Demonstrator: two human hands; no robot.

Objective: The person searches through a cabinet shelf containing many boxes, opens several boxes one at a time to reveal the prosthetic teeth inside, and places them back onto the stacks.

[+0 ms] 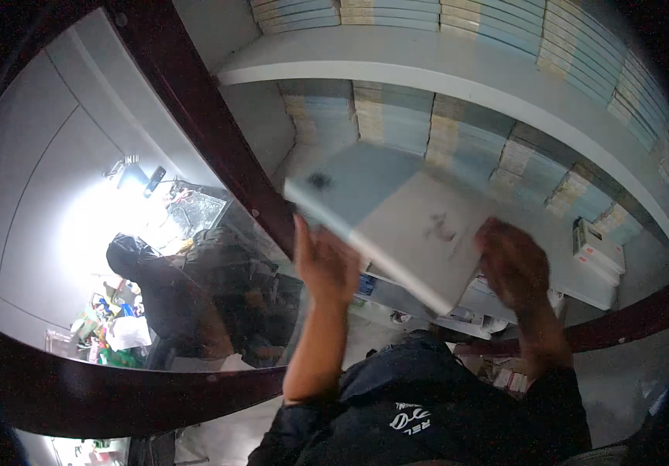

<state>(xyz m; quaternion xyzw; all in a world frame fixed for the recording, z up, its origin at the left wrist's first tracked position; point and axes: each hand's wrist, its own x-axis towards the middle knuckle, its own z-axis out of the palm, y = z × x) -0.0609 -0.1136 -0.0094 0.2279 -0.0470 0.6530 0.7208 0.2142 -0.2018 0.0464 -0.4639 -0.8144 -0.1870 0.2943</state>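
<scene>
Head view: white shelves, bent by the lens, fill the upper right, with a long upper shelf (397,58) curving over a lower shelf (533,225). To the left, a dark red frame (210,120) borders a window, and through it a bent-over person (175,307) in dark clothing shows near a bright light. Neat stacks (393,116) of pale blue and cream flat packs stand at the back of the lower shelf; similar upper stacks (490,19) sit above.

In the middle, a flat box (420,229), part grey-blue and part white, is up in the air in front of the lower shelf, tilted and blurred. The left hand (327,268) holds its near left edge, thumb up by the corner, the other fingers partly hidden. The right hand (515,264) is curled at the right edge; blur hides its exact finger placement.

The flat box looks stiff and fairly light for its breadth, probably card with a smooth face that could slide under dry fingers. Opposite edges seem the best hold, since pressing the broad face or pinching a corner might dent it.

Smallest, a few white boxes (599,252) sit at the lower shelf's right end.
</scene>
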